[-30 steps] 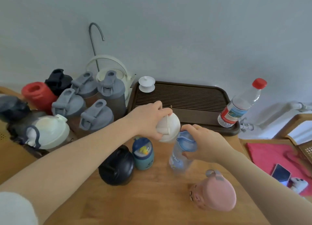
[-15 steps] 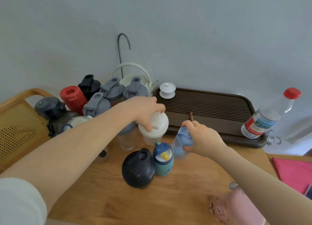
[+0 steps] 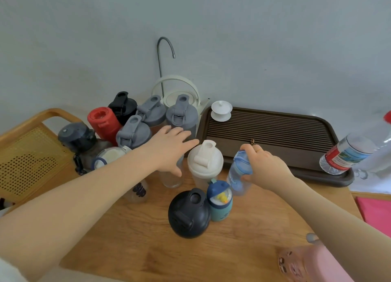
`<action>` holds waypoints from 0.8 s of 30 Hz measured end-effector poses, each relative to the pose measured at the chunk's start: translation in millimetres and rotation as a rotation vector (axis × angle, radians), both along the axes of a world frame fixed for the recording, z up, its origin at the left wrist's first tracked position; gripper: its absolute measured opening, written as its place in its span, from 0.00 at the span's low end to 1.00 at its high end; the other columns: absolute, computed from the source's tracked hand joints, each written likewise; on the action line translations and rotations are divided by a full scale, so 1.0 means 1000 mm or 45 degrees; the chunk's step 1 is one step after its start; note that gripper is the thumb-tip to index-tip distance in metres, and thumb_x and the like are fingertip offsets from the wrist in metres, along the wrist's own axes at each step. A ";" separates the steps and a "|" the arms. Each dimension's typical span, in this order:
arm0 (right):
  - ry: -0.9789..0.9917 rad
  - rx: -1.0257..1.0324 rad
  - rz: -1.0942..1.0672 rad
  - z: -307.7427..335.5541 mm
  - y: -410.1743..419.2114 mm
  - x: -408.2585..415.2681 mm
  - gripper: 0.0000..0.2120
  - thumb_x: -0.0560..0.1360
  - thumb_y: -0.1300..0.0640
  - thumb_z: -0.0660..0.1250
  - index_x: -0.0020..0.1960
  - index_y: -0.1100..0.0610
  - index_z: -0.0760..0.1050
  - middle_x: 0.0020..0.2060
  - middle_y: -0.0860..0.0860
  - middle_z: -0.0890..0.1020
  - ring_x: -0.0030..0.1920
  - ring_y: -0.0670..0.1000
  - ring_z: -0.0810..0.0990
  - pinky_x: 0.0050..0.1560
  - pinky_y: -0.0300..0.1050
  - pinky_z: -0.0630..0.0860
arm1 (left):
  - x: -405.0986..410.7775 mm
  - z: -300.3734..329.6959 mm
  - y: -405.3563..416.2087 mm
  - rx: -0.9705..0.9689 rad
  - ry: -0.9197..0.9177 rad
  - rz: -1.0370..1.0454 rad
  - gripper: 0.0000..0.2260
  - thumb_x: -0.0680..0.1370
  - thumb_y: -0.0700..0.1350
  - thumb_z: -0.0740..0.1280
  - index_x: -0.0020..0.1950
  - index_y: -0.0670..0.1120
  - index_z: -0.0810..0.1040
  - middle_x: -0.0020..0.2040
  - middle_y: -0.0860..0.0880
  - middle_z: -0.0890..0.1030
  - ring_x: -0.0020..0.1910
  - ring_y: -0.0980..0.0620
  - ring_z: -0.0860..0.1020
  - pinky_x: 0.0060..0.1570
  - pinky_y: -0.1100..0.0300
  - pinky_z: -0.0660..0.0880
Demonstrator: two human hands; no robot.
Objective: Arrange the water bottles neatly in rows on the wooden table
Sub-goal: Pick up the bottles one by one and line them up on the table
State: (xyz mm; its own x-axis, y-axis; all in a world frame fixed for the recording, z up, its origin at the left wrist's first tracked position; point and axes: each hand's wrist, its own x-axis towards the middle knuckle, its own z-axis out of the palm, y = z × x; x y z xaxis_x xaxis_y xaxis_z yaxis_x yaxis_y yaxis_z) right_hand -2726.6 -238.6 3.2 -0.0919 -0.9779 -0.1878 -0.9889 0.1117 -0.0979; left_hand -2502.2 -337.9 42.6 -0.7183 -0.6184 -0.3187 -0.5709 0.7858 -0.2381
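Observation:
A white-lidded shaker bottle (image 3: 204,165) stands upright on the wooden table (image 3: 148,239), free of any hand. My left hand (image 3: 171,148) hovers just left of it with fingers spread, over a clear bottle (image 3: 171,179). My right hand (image 3: 262,165) grips the top of a clear blue-lidded bottle (image 3: 238,176) right of the white one. In front stand a black-lidded shaker (image 3: 189,213) and a small teal bottle with a blue cap (image 3: 220,200). A cluster of grey-lidded (image 3: 133,132), red (image 3: 103,121) and black (image 3: 122,105) bottles fills the back left.
A dark brown slatted tray (image 3: 275,133) lies at the back right, bearing a white lid (image 3: 221,110) and a tilted red-capped plastic bottle (image 3: 349,152). A white kettle (image 3: 179,91) stands behind the bottles. A pink bottle (image 3: 296,262) sits front right, a rattan chair (image 3: 25,155) left.
My left hand set the white-lidded bottle down on the table and let go, its fingers now spread to the left. My right hand keeps holding the blue-lidded bottle.

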 end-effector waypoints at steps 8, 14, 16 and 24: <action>-0.082 -0.071 0.240 0.009 -0.028 0.061 0.42 0.69 0.36 0.65 0.74 0.53 0.50 0.74 0.57 0.57 0.73 0.59 0.57 0.70 0.53 0.59 | 0.022 -0.018 -0.003 -0.073 0.040 0.208 0.39 0.70 0.51 0.71 0.73 0.54 0.51 0.76 0.43 0.42 0.66 0.36 0.62 0.61 0.46 0.67; -0.170 0.100 0.074 -0.008 -0.048 0.086 0.41 0.67 0.46 0.71 0.72 0.50 0.52 0.69 0.58 0.56 0.61 0.64 0.68 0.57 0.55 0.73 | 0.020 -0.020 -0.005 -0.176 0.058 0.265 0.36 0.70 0.46 0.71 0.72 0.52 0.55 0.75 0.42 0.46 0.63 0.36 0.63 0.60 0.49 0.66; -0.207 0.082 0.092 -0.011 -0.051 0.091 0.39 0.67 0.47 0.71 0.71 0.49 0.54 0.68 0.57 0.57 0.60 0.63 0.69 0.55 0.55 0.74 | 0.019 -0.020 -0.007 -0.172 0.062 0.267 0.36 0.70 0.46 0.71 0.72 0.52 0.54 0.75 0.41 0.45 0.64 0.35 0.63 0.60 0.49 0.66; -0.292 -0.124 0.017 0.029 -0.008 0.065 0.37 0.72 0.47 0.68 0.74 0.52 0.54 0.75 0.56 0.57 0.74 0.58 0.56 0.70 0.51 0.59 | 0.023 -0.017 0.022 -0.082 0.479 -0.144 0.26 0.73 0.48 0.67 0.69 0.48 0.64 0.75 0.39 0.55 0.73 0.36 0.53 0.69 0.41 0.56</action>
State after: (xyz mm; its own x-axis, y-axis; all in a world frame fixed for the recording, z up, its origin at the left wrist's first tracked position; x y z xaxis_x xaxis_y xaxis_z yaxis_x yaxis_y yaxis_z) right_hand -2661.3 -246.4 32.2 -0.0450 -0.9932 -0.1070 -0.9408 0.0782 -0.3298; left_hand -2478.9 -315.5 25.2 -0.8423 -0.5388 0.0164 -0.5383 0.8390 -0.0796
